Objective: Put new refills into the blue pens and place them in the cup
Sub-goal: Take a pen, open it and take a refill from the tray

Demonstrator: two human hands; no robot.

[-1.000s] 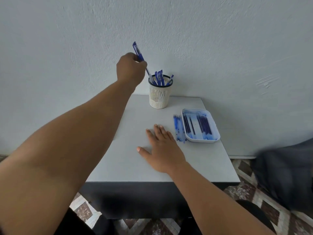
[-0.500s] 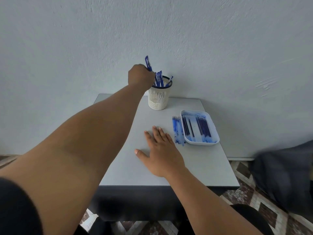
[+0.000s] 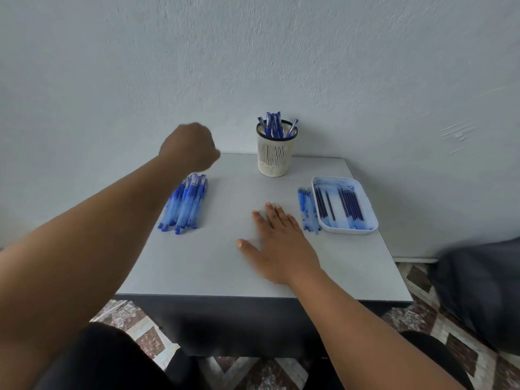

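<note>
The left hand (image 3: pixel 188 146) hovers with fingers curled into a fist, holding nothing visible. Directly below it lies a pile of translucent blue plastic pens (image 3: pixel 184 205) on the grey tabletop (image 3: pixel 213 263). The right hand (image 3: pixel 277 243) rests flat, fingers straight. Beyond its fingertips stands the cream perforated cup (image 3: pixel 274 156) holding blue pens. Right of it, loose refills (image 3: pixel 308 209) lie beside the white tray (image 3: pixel 363 230).

Plain room, small table (image 3: pixel 197 266), tiled floor (image 3: pixel 455 347)
</note>
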